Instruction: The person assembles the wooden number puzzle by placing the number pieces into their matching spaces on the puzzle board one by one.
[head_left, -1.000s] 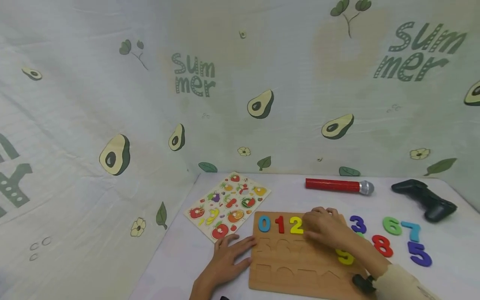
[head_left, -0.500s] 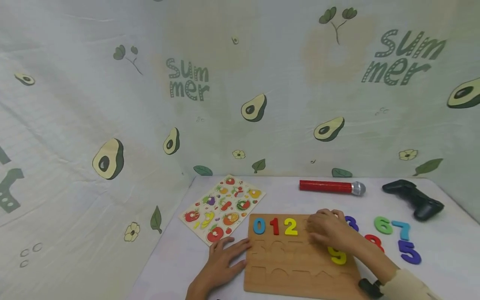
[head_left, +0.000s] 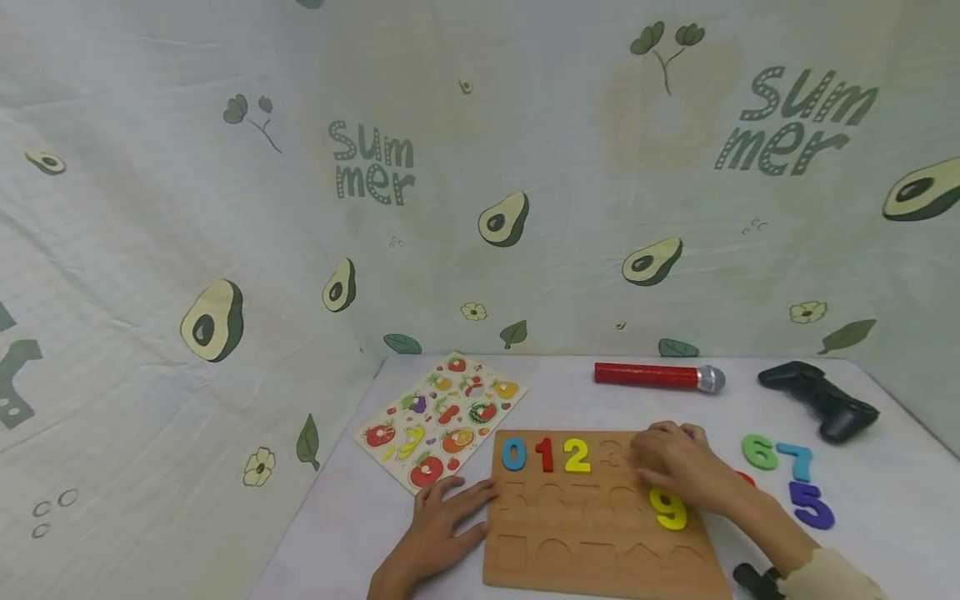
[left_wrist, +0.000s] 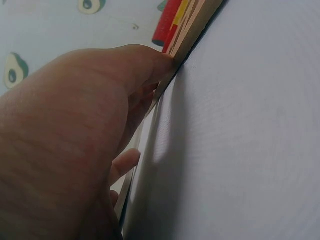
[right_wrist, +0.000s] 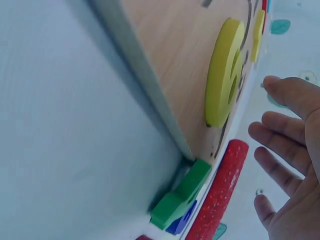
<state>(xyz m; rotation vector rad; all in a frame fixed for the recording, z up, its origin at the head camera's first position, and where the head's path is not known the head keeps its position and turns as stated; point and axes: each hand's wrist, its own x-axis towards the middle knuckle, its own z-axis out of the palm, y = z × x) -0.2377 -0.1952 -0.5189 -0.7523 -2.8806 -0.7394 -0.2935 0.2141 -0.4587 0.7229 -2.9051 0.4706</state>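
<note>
Crosswise, long axis of board (head_left: 540,522).

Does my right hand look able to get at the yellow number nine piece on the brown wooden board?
Probably yes: your right hand is close to the yellow number nine piece, its visible fingers look empty, and nothing lies on top of the piece.

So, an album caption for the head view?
Left hand touches a wooden board bearing 0, 1, 2 and 9; right hand above.

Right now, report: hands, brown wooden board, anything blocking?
Left hand touching brown wooden board, right hand empty. Blue numeral 0, red 1, yellow 2 in top row. Yellow numeral 9 lying on board, possibly blocking.
</note>
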